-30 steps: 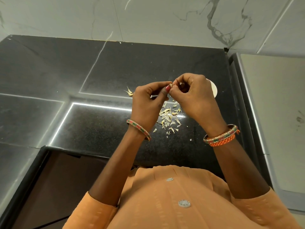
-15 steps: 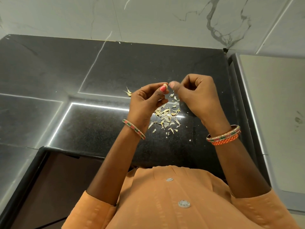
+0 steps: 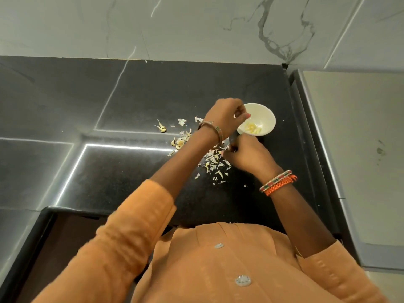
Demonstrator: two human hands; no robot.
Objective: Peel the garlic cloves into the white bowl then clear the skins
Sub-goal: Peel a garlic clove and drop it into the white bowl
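The white bowl (image 3: 265,119) stands on the black counter (image 3: 135,171) at the right and holds several peeled yellow cloves (image 3: 253,129). My left hand (image 3: 226,117) reaches across to the bowl's left rim, fingers curled, thumb and forefinger pinching a small pale piece that looks like a garlic clove. Just below the bowl, my right hand (image 3: 248,156) hovers over the pile of garlic skins (image 3: 215,164), its curled fingertips pinching a scrap of skin. More garlic pieces (image 3: 179,142) and a stray clove (image 3: 161,128) lie left of my left wrist.
A marble-patterned wall (image 3: 196,29) backs the counter. A grey raised surface (image 3: 354,149) borders the counter on the right, close to the bowl. The counter's front edge (image 3: 72,212) runs just ahead of my orange shirt. Bare black counter stretches to the left.
My hands have parted. The left hand swung right and forward to the bowl's rim, uncovering the bowl; the right hand dropped toward the skin pile.
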